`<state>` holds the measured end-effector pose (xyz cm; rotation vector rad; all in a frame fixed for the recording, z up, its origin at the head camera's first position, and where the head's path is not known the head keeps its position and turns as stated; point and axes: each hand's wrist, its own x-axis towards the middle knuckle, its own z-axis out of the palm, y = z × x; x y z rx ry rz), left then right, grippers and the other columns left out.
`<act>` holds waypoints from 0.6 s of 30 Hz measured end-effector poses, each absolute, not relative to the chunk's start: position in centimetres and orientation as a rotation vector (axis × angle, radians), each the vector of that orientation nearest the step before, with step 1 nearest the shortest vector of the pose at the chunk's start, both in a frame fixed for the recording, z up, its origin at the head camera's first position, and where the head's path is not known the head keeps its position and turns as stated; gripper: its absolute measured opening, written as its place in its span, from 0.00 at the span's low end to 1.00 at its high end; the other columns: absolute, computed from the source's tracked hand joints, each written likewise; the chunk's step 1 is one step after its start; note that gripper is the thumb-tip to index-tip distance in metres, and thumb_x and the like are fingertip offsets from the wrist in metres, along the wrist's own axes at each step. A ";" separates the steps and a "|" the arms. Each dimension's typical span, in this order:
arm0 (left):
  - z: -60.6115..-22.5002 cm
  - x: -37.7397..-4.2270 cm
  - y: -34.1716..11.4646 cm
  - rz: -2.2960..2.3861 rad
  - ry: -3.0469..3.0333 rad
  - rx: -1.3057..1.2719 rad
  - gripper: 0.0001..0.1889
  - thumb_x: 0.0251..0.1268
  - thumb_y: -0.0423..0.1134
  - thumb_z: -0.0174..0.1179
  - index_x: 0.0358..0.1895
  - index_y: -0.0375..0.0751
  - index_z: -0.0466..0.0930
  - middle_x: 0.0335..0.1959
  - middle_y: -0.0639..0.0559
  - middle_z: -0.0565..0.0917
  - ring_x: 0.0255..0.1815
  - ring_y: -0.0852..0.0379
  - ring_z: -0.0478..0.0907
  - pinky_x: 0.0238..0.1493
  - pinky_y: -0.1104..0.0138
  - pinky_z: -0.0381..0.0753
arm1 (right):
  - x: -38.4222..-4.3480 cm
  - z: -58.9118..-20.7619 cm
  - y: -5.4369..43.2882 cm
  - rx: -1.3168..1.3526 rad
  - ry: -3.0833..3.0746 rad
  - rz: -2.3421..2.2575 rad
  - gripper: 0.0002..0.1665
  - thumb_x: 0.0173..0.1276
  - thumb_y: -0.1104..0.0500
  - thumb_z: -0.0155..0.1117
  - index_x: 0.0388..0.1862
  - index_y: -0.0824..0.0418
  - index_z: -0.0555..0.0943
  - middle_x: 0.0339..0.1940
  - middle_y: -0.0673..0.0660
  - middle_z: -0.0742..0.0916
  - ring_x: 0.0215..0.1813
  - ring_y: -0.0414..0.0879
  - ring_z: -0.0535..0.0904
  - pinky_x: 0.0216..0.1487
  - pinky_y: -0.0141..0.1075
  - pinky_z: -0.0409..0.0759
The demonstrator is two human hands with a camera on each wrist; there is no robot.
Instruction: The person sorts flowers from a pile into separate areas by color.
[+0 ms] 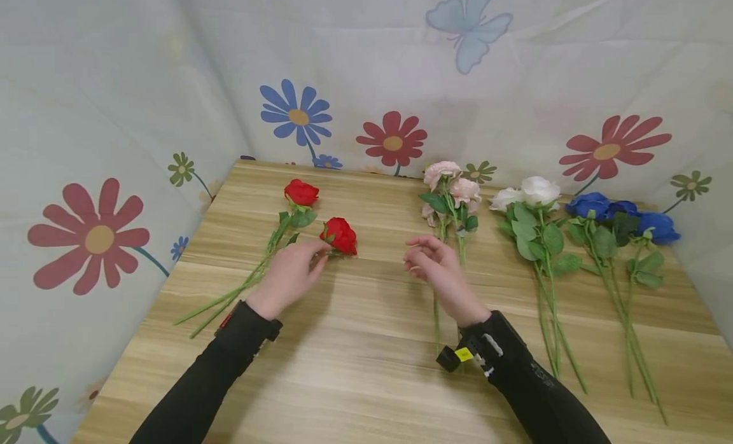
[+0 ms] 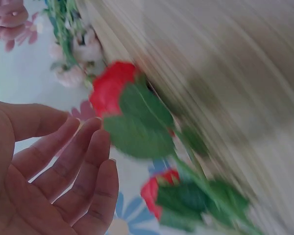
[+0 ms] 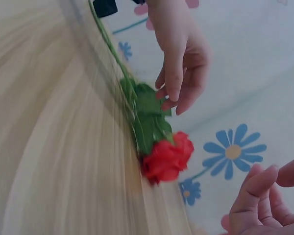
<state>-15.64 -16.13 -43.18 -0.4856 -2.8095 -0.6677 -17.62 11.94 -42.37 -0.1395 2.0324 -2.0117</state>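
Observation:
My left hand (image 1: 292,266) hovers just behind the head of the nearer red rose (image 1: 340,235), its fingers loosely bent. In the left wrist view the fingertips are right at a green leaf (image 2: 137,137) below the bloom, with nothing pinched between them. A second red rose (image 1: 301,193) lies beyond it, its stem angled toward the lower left. My right hand (image 1: 438,269) is over the stems of the pink flowers (image 1: 464,191). Its fingers are loosely curled and hold nothing; in the right wrist view this hand (image 3: 264,200) appears at the lower right corner.
To the right on the wooden table (image 1: 366,367) lie white roses (image 1: 539,191) and blue roses (image 1: 657,228), stems pointing toward the near side. A flower-printed cloth (image 1: 343,49) hangs behind the table and along its left side.

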 end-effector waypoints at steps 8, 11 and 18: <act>-43.0 -14.5 -20.5 -0.570 -2.908 -0.380 0.16 0.66 0.33 0.66 0.55 0.34 0.83 0.50 0.40 0.87 0.48 0.42 0.86 0.45 0.51 0.85 | -17.1 -42.4 8.7 -0.086 1.750 -2.144 0.09 0.78 0.64 0.49 0.54 0.63 0.72 0.35 0.49 0.81 0.37 0.40 0.79 0.39 0.28 0.77; -43.3 -14.1 -21.7 -0.501 -2.914 -0.353 0.15 0.64 0.33 0.68 0.53 0.34 0.83 0.48 0.38 0.86 0.46 0.40 0.86 0.43 0.50 0.85 | -17.0 -42.4 7.6 -0.047 1.697 -2.152 0.09 0.77 0.65 0.49 0.53 0.64 0.72 0.34 0.50 0.81 0.35 0.40 0.78 0.37 0.27 0.75; -43.7 -13.4 -23.6 -0.392 -2.929 -0.305 0.17 0.60 0.32 0.70 0.53 0.33 0.84 0.46 0.38 0.86 0.43 0.39 0.85 0.39 0.49 0.85 | -16.9 -43.1 5.9 -0.036 1.629 -2.148 0.07 0.76 0.65 0.50 0.50 0.62 0.74 0.33 0.50 0.81 0.34 0.40 0.77 0.34 0.27 0.73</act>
